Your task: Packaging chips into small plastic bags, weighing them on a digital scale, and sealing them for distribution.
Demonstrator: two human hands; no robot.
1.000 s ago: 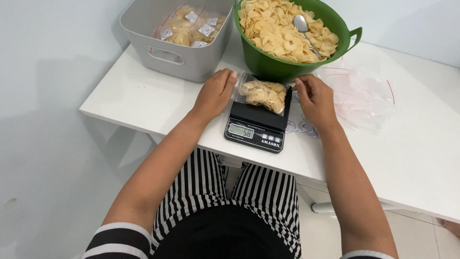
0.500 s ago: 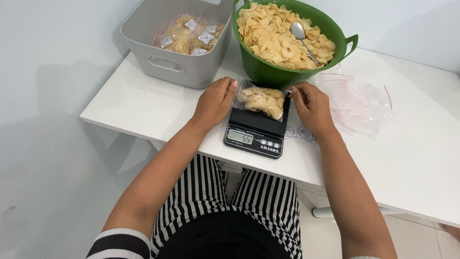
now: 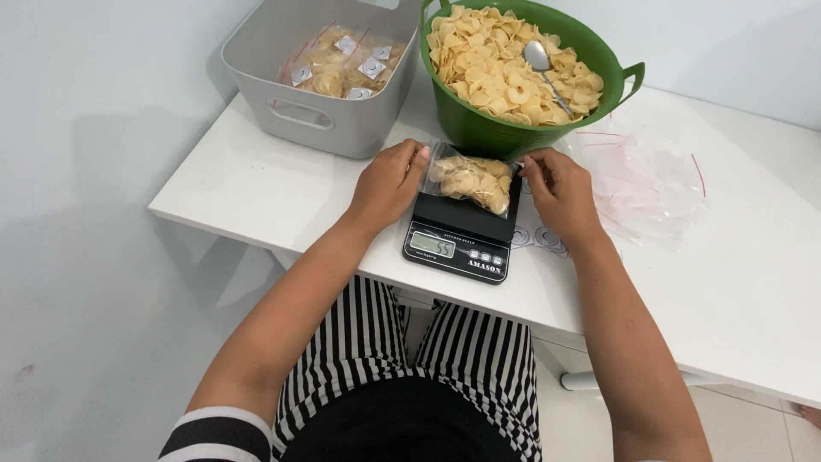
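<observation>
A small clear bag of pale yellow crackers (image 3: 472,178) lies on a black kitchen scale (image 3: 466,228) near the front of a white table (image 3: 256,188). My left hand (image 3: 389,181) pinches the bag's left top corner. At the bag's right top edge, my right hand (image 3: 560,195) grips it with the fingertips. Both hands stretch the bag's opening between them.
A green tub (image 3: 479,128) full of loose crackers, with a metal spoon (image 3: 542,64) in it, stands just behind the scale. A grey bin (image 3: 316,120) with several filled bags is at the back left. Empty clear bags (image 3: 650,184) and small round stickers (image 3: 543,238) lie right of the scale.
Both hands stay at the bag's top corners on the scale; the fingers have shifted slightly along its opening. The bag has not left the scale.
</observation>
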